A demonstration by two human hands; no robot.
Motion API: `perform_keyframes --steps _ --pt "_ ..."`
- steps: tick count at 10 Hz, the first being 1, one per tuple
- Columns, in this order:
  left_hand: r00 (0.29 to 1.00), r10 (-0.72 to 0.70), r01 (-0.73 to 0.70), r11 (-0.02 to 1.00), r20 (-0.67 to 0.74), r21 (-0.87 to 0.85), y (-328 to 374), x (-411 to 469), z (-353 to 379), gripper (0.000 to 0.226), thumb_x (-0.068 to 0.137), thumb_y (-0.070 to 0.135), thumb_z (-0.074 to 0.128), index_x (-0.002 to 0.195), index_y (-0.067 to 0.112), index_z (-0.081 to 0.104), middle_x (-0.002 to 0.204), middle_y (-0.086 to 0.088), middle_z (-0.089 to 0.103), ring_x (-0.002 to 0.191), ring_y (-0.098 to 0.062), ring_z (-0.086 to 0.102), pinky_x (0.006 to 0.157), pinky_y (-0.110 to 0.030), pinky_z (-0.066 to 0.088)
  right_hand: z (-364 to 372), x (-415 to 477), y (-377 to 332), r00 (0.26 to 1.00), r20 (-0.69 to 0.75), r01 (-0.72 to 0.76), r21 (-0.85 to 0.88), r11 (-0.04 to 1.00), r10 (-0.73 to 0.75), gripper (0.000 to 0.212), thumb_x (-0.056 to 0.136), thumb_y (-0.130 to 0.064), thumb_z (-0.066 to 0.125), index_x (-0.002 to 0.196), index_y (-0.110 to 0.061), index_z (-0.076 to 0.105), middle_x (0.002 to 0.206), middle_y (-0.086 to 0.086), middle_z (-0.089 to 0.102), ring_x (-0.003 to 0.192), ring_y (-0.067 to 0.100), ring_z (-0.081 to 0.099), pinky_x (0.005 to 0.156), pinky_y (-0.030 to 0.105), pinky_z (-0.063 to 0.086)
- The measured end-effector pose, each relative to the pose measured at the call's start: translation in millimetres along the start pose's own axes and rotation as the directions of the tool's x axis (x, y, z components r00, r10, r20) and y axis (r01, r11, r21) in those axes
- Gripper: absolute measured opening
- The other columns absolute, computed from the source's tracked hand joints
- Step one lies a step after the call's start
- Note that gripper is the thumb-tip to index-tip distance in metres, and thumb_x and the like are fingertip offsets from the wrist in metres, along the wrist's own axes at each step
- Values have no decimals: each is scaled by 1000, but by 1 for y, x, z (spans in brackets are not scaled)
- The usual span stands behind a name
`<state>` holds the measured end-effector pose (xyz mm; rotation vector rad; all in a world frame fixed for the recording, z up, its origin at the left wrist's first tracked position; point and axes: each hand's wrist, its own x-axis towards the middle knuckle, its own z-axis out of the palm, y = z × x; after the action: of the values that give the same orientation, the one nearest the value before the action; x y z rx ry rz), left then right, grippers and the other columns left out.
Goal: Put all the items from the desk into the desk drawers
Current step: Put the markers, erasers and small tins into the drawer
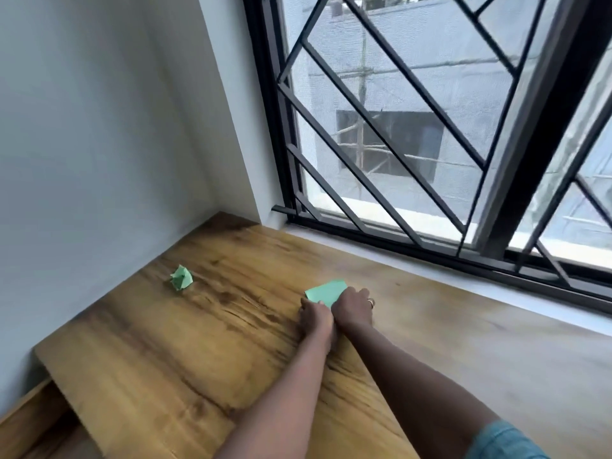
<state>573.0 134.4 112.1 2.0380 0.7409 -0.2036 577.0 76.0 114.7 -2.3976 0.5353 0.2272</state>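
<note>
Wood-grain desk (172, 376) fills the near ground, and under its near left corner a lower wooden ledge (31, 425) shows; we judge it may be an open drawer, but the frame cuts it off and its inside is hidden. From the near right a teal sleeve (503, 440) and two bare forearms run out to the middle of the top, where the left hand (314, 321) and the right hand (352, 309) sit bunched side by side, touching each other. Both have bent fingers on the near end of a flat green sheet (326, 292), the left at its near left corner, the right, wearing a ring (371, 303), over its near right part. We cannot tell whether they pinch the paper or only press on it, since the fingertips are hidden and the hands are blurred. What shows of the sheet lies just beyond the knuckles, its long axis seeming to run from near left to far right. For the move we expect, the ledge lies near and left, well apart from the hands, with the left hand the nearer. Farther left, also well apart, a crumpled green scrap (181, 277) rests on the desk, again closer to the left hand. Beyond stand a white wall (99, 144) and a window grille (381, 134).
</note>
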Motion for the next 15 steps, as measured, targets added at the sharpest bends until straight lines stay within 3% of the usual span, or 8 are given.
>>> perform_keyframes --steps 2,5,7,10,11,12,13,15 --pt "994 -111 112 981 14 -158 -5 2 -8 36 95 10 43 125 -7 53 130 -21 57 117 -35 57 97 -39 49 -1 5 4 980 36 -197 137 971 194 37 95 -14 41 130 -6 45 138 18 35 127 34 37 105 38 34" --pt "990 -39 63 983 139 -175 -44 -33 -42 38 99 11 37 132 0 52 132 -19 56 121 -31 56 93 -33 49 0 -43 18 978 69 -208 223 953 197 32 93 -15 41 120 -4 56 130 17 52 121 36 48 101 38 38" --pt "997 75 -74 997 8 -30 -106 -80 -98 28 97 13 47 117 5 64 122 -15 64 112 -30 60 88 -31 48 11 -134 23 998 38 -66 239 969 58 23 86 -12 53 102 -3 67 106 15 67 99 32 61 70 26 38" --pt "999 -14 27 938 40 -345 -228 -155 -191 27 89 2 59 115 -1 66 116 -16 67 98 -26 65 76 -26 49 54 -285 24 995 100 -53 354 934 19 23 81 5 54 96 3 71 90 20 65 72 30 63 54 36 57" --pt "994 -92 111 882 64 -459 -264 -168 -217 27 85 -3 62 112 -3 66 116 -20 66 99 -27 66 88 -40 55 75 -323 18 991 134 -76 414 907 22 16 82 8 58 92 6 70 90 20 62 71 31 62 37 25 52" --pt "984 -157 179 801 88 -571 -293 -179 -237 25 85 -10 57 110 -7 63 108 -19 65 90 -24 63 75 -41 58 94 -355 15 986 162 -94 425 900 27 10 83 6 61 90 8 69 84 16 59 63 25 58 27 15 40" --pt "978 -206 187 780 37 -597 -318 -196 -258 24 88 -8 55 111 -7 62 107 -20 64 80 -23 57 56 -29 49 116 -375 15 978 207 -104 458 883 8 17 85 5 60 97 5 70 83 14 61 56 24 58 30 19 45" --pt "963 -251 256 735 99 -628 -368 -215 -283 19 87 -4 60 106 -4 62 113 -18 66 96 -28 66 83 -40 55 146 -414 23 974 227 -108 478 872 -4 25 89 4 55 109 -2 68 88 12 65 60 22 63 51 30 57"
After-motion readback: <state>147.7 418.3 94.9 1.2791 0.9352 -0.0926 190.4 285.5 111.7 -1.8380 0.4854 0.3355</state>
